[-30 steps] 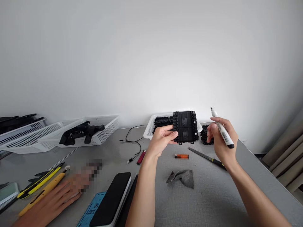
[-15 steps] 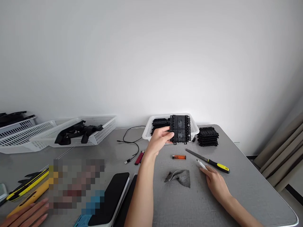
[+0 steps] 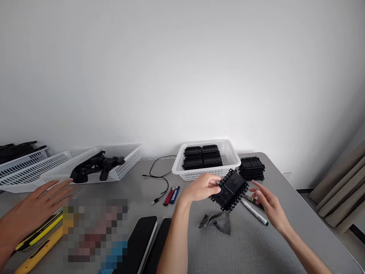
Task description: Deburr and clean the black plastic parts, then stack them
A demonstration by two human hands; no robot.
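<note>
My left hand (image 3: pixel 203 187) grips a flat black plastic piece (image 3: pixel 231 189) with toothed edges by its left side. The piece is tilted in the air above the table. To its right is my right hand (image 3: pixel 269 205), empty, its fingers apart and close to the piece without clear contact. A white marker (image 3: pixel 254 212) lies on the table beside the right hand. Just below the held piece rests a crumpled grey cloth (image 3: pixel 217 222). The file (image 3: pixel 254 200) is mostly hidden behind the piece and my right hand.
A white basket (image 3: pixel 186 174) holds stacked black pieces; another stack (image 3: pixel 251 168) stands to its right. Red (image 3: pixel 169 196) and blue (image 3: pixel 175 194) lighters lie near a cable (image 3: pixel 167 179). At left, another person's hand (image 3: pixel 37 207) reaches above a yellow-handled tool (image 3: pixel 40 249), near more baskets (image 3: pixel 129 156).
The black piece has come down and turned in my left hand. My right hand has let go of the marker and risen toward the piece. The other person's hand has moved up.
</note>
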